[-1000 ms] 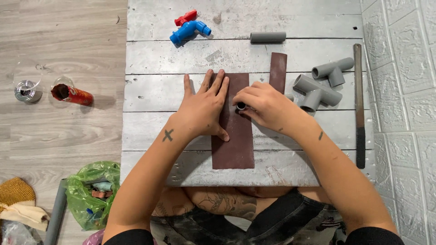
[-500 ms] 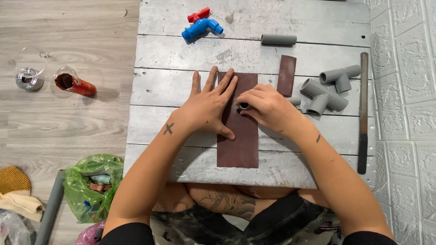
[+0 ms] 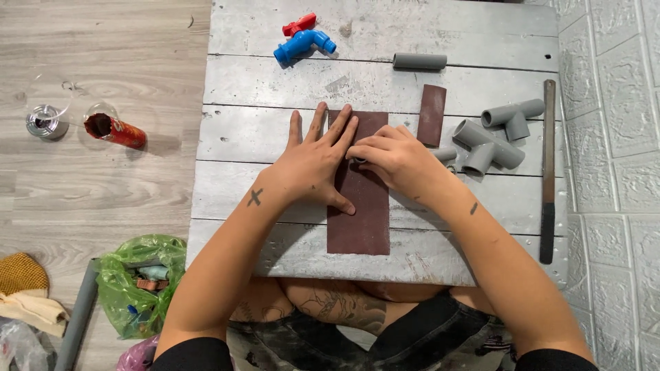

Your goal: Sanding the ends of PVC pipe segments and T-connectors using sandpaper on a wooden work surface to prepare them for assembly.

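My right hand [image 3: 395, 161] is curled tight around a small grey pipe piece [image 3: 359, 159]. I can only see a tiny bit of it poking out by my fingertips. It is pressed down on the long brown sandpaper sheet [image 3: 361, 206] in the middle of the grey wooden table [image 3: 261, 82].

My left hand [image 3: 313, 161] is flat and spread out. It holds nothing. It just pushes down on the sandpaper's left side so the sheet cannot slide.

I think this is the rubbing step: the end of the pipe piece gets sanded on the sheet. The next move needs a firm push from the flat hand, and the curled hand has to slide the piece along the paper without tipping it.

Just to the right lies a smaller strip of sandpaper [image 3: 432, 115]. Next to that are grey pipe joints [image 3: 489, 145] and a tee joint [image 3: 512, 117]. A long dark file [image 3: 548, 172] lies along the right edge of the table. At the top sits a short grey pipe [image 3: 419, 61] and a blue tap [image 3: 300, 45] with a red handle [image 3: 299, 25].

On the floor to the left are a red can [image 3: 115, 130] and a green bag [image 3: 141, 282].
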